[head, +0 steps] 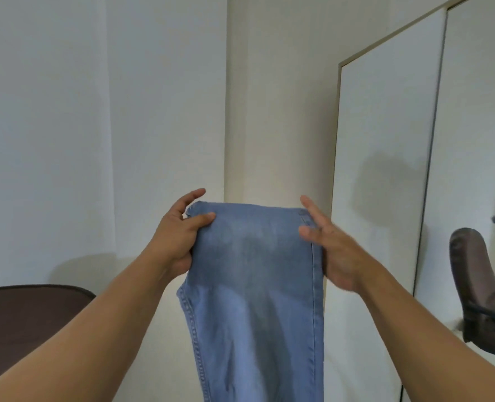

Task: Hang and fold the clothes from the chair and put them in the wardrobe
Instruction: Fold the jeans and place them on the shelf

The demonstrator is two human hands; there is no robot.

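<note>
Light-blue jeans (pixel 257 285) are being held up in front of a white wall corner.

At lower left, a dark brown chair back (pixel 28 314) is being cut off by the frame edge. The jeans' top edge is being gripped by the left hand (pixel 179 236), thumb on front, and by the right hand (pixel 330 245), fingers partly extended; their legs are being cropped below. At right, white wardrobe doors (pixel 385 169) are closed, contents hidden.
</note>
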